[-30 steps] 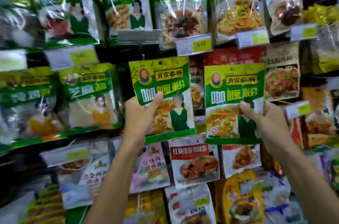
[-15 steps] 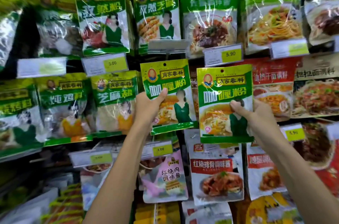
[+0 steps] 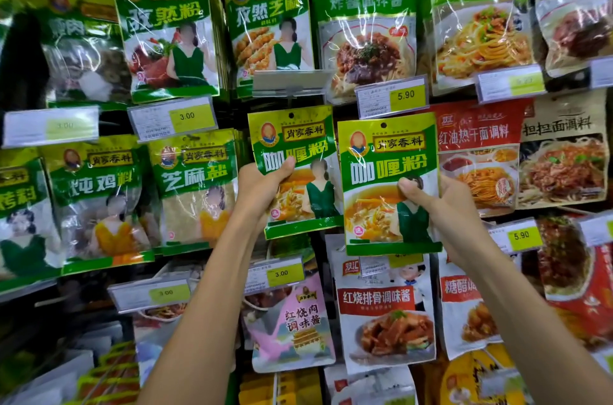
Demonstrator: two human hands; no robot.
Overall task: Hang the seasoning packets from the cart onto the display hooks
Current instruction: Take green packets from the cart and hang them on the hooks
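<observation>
Two identical green-and-yellow curry powder packets are held up against the display wall. My left hand pinches the left packet at its left edge, thumb on the front. Its punched hole sits just below a blank label holder at the end of a display hook. My right hand pinches the right packet with the thumb on its front, slightly lower and closer to me. The cart is out of view.
Rows of hanging seasoning packets fill the wall: green cumin packets above, sesame salt to the left, red noodle sauce to the right, rib sauce below. Yellow price tags stick out on hook ends.
The view has tilted upward, so the shelves sit lower in frame. Both hands keep their packets; the left packet has come up closer under the blank label holder.
</observation>
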